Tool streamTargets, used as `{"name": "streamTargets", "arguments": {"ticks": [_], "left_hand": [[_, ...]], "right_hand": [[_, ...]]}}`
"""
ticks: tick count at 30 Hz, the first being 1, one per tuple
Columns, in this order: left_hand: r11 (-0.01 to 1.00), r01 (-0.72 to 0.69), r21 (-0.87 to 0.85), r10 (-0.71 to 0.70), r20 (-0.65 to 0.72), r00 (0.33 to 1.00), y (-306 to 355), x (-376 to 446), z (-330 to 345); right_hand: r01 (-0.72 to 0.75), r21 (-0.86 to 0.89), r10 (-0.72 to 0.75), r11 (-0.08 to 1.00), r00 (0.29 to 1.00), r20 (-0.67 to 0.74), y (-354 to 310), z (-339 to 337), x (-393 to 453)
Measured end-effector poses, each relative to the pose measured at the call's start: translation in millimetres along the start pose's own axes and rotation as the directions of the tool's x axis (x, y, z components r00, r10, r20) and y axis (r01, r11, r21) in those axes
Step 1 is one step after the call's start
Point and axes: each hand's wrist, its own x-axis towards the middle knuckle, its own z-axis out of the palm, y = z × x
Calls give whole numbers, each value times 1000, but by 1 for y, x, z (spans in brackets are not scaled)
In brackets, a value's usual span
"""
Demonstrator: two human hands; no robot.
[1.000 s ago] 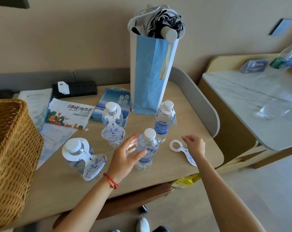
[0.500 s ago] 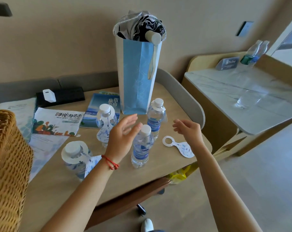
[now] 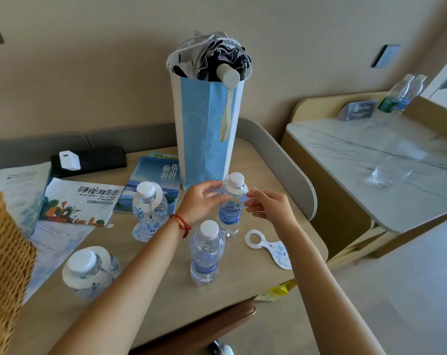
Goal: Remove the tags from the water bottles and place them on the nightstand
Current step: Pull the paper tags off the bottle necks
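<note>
Near edge of table (image 3: 243, 285): tagged bottle (image 3: 90, 271) at front left, collar round its neck. Bare bottle (image 3: 207, 252) at front centre, cap on, no tag. Loose tag (image 3: 269, 248) flat on the table just right of it, apart from both hands.

Mid table: left hand (image 3: 204, 203) and right hand (image 3: 271, 207) on either side of the rear bottle (image 3: 231, 206). Left fingers curled against the bottle's shoulder, apparently touching. Right fingers loosely bent, tips near the collar of its tag (image 3: 234, 189); contact cannot be told. Neither hand clearly pinching the tag yet. Third tagged bottle (image 3: 149, 208) to the left, tag hanging down its front.

Beyond: leaflets (image 3: 81, 201), blue bag (image 3: 207, 129) upright just behind the rear bottle, black case (image 3: 89, 160) by the wall. Far right: marble-topped nightstand (image 3: 371, 175), well apart from the table, with two bottles at its back.

Step judged in hand: lift the collar off over the cap. Three tags left on bottles.

Hazards:
- Collar catching under the cap; an upward pull then lifts or tips the bottle. Steady the body with the left hand.
- Sideways pull tearing the thin ring.
- Bare bottle close under the left forearm; a dropped wrist could knock it over.
- Bag directly behind; an overshoot could topple it.
</note>
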Motion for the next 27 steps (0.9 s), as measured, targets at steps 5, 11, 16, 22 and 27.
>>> {"name": "streamTargets", "arguments": {"ticks": [5, 11, 16, 22, 27], "left_hand": [[1000, -6, -8, 5, -5, 1000, -12, 12, 6], [996, -27, -89, 31, 38, 999, -20, 17, 8], [994, -38, -98, 42, 43, 998, -26, 19, 7], [996, -41, -85, 45, 44, 998, -28, 19, 7], [994, -37, -99, 41, 45, 998, -30, 19, 6]], "right_hand": [[-56, 54, 54, 997, 998, 38, 2, 4, 9], [-76, 100, 73, 992, 997, 32, 3, 8, 14], [-27, 107, 29, 994, 999, -18, 2, 13, 15], [40, 175, -35, 984, 999, -34, 3, 15, 13], [93, 264, -85, 960, 996, -41, 5, 17, 12]]}}
